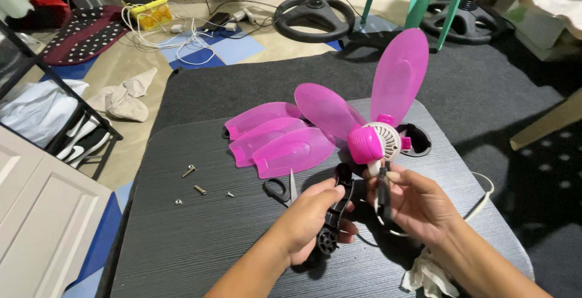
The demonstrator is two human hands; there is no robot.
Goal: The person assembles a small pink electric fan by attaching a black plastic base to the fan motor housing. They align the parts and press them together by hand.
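My left hand (312, 216) grips a black plastic bracket (337, 210) with a round end, just above the dark table (200, 243). My right hand (415, 201) holds the short stem under a pink-and-white fan hub (377, 143), which carries two translucent pink blades (397, 77) pointing up and left. The two hands nearly touch, the bracket beside the stem. A white cord (479, 204) trails off to the right from beneath my right hand.
Three loose pink blades (276, 140) lie on the table behind the hands, with black-handled scissors (282, 189) and several small screws (197, 180) to the left. A white rag (427, 277) lies by my right wrist. Fan bases, a green chair and cables stand on the floor beyond.
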